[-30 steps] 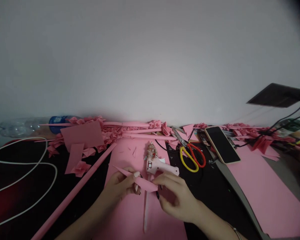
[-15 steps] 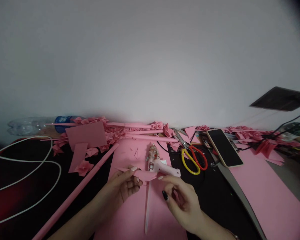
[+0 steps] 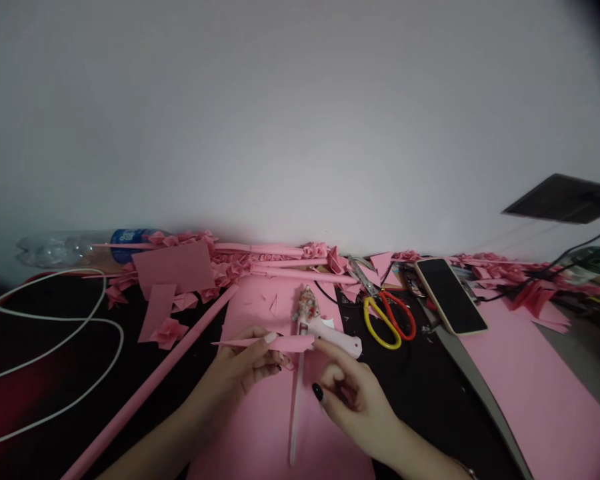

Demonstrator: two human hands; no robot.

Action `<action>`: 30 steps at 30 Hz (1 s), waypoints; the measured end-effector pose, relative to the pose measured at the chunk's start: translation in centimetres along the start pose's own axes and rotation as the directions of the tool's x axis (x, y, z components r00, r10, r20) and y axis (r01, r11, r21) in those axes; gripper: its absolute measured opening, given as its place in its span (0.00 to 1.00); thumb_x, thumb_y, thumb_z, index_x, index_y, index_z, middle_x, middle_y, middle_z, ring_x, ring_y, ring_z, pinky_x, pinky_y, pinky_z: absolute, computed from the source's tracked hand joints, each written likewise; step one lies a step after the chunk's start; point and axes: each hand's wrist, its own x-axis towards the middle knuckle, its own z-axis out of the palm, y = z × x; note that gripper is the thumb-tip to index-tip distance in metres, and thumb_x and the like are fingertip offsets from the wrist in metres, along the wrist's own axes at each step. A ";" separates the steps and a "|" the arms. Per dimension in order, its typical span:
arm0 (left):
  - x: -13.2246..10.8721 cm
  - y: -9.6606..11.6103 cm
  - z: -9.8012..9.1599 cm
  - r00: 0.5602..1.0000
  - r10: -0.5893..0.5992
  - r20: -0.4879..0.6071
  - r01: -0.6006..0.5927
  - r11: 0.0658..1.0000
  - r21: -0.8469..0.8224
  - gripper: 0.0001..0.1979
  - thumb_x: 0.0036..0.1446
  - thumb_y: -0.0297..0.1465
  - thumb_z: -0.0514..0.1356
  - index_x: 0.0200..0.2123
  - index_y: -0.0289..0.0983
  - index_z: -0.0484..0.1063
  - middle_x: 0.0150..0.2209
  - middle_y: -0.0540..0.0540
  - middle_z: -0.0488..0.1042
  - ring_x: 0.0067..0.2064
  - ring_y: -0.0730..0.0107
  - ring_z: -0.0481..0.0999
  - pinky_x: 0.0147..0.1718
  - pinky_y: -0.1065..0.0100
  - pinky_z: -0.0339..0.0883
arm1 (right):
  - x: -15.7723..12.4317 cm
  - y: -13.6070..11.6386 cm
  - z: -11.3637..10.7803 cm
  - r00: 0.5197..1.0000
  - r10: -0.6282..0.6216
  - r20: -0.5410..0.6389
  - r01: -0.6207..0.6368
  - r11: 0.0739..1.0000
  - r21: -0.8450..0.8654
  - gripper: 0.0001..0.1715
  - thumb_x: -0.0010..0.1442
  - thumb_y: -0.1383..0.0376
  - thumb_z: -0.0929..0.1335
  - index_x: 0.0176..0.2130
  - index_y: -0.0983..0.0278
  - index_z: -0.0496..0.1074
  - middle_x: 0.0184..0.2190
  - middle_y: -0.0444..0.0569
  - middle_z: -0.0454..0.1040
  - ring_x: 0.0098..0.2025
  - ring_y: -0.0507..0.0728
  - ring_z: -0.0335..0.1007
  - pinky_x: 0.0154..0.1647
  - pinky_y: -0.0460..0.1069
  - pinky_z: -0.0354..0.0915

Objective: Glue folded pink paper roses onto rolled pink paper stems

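Your left hand [image 3: 245, 371] is closed on a pointed pink paper strip [image 3: 286, 343], pinching it between thumb and fingers, with the sharp end sticking out to the left. The strip sits above the pink sheet [image 3: 330, 453] that covers the middle of the surface, with its blunter end just beside your right hand [image 3: 354, 403]. That hand is open and holds nothing, its fingers slightly curled.

Just past the strip's blunt end lies a pink glue gun [image 3: 336, 337], with a small patterned bundle [image 3: 306, 305] at its far end. A glue stick [image 3: 296, 407] runs toward you from the gun, between your hands.

Your right hand reaches over the sheet's right edge, with a stretch of black surface [image 3: 430, 393] beyond it. Past that are yellow-and-red scissors [image 3: 387, 323] and a phone [image 3: 450, 295]. Just beyond your left wrist, a long rolled pink stick [image 3: 150, 393] runs diagonally. Loose paper flowers [image 3: 167, 332] crowd the far edge against the wall [image 3: 300, 120].

Compared with the earlier frame, the strip now lies straighter and nearly level instead of bent, and your right hand has shifted slightly left. The glue gun, scissors and phone sit in the same places.
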 end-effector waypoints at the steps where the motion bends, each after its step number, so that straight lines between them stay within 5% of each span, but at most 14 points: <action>1: 0.0 0.0 0.0 1.000 0.009 0.005 -0.010 1.000 0.012 0.12 0.47 0.36 0.69 0.27 0.37 0.69 0.25 0.49 0.78 0.30 0.70 0.78 0.34 0.70 0.69 | 0.1 -0.1 0.0 0.999 0.044 0.004 -0.044 0.998 0.033 0.30 0.53 0.69 0.64 0.56 0.64 0.61 0.21 0.37 0.60 0.21 0.48 0.55 0.22 0.44 0.53; 7: 0.1 0.3 0.1 0.999 0.028 -0.029 -0.027 0.999 0.028 0.12 0.46 0.36 0.69 0.27 0.36 0.69 0.24 0.49 0.77 0.29 0.70 0.78 0.33 0.70 0.69 | 0.4 -1.2 -0.4 0.979 0.189 0.072 -0.199 0.963 0.184 0.27 0.51 0.65 0.67 0.51 0.63 0.62 0.21 0.36 0.58 0.21 0.47 0.52 0.23 0.43 0.53; 21: 0.0 0.3 0.1 0.998 -0.046 0.034 0.047 0.998 -0.047 0.12 0.47 0.35 0.69 0.27 0.35 0.70 0.24 0.50 0.77 0.30 0.73 0.78 0.32 0.74 0.68 | 0.4 -0.2 -1.1 0.990 0.121 0.066 -0.137 0.923 0.359 0.21 0.57 0.59 0.69 0.48 0.66 0.67 0.18 0.36 0.59 0.17 0.45 0.51 0.19 0.42 0.49; 30: 0.0 0.2 0.0 0.997 -0.077 -0.023 0.075 0.994 -0.081 0.13 0.44 0.33 0.71 0.29 0.35 0.71 0.24 0.49 0.77 0.28 0.72 0.78 0.31 0.74 0.68 | 0.6 0.5 -1.4 0.989 0.136 0.054 -0.144 0.851 0.505 0.16 0.57 0.59 0.70 0.43 0.66 0.74 0.15 0.35 0.57 0.14 0.43 0.47 0.15 0.41 0.47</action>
